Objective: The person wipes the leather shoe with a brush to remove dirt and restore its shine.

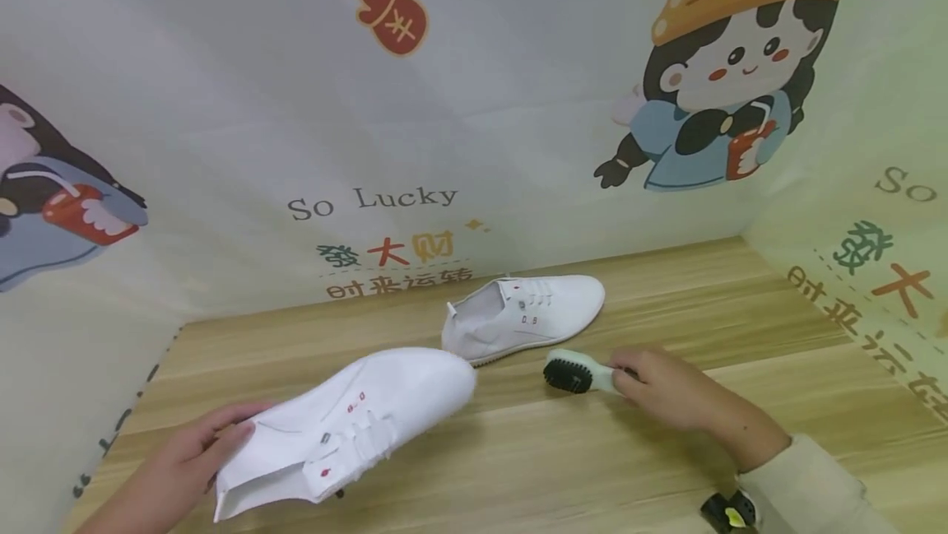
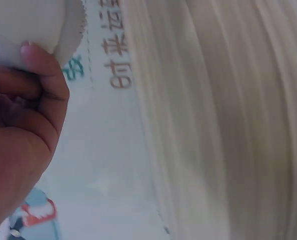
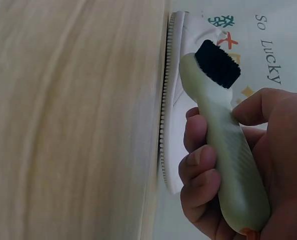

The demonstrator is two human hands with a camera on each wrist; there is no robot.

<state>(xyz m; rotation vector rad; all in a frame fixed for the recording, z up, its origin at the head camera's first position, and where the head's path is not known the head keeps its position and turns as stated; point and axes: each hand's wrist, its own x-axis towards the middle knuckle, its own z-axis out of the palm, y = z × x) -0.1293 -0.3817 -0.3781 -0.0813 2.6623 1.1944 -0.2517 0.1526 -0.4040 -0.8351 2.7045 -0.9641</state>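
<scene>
A white lace-up shoe (image 1: pixel 400 390) is gripped at its heel by my left hand (image 1: pixel 196 452), raised over the board and tilted with its toe up to the right. Only part of that shoe (image 2: pixel 28 22) shows in the left wrist view, above the curled fingers. My right hand (image 1: pixel 659 386) holds a pale green brush (image 1: pixel 573 371) by its handle, its black bristles turned upward. In the right wrist view the fingers wrap round the brush handle (image 3: pixel 233 160). The matching white shoe (image 1: pixel 548 316) stands on the wood behind the brush, toe to the right.
The wood-grain table (image 1: pixel 518 468) meets a printed backdrop (image 1: pixel 518 131) with cartoon figures and lettering at the back and sides. A small black object (image 1: pixel 729 511) with a yellow-green mark lies beside the right sleeve (image 1: pixel 807 485).
</scene>
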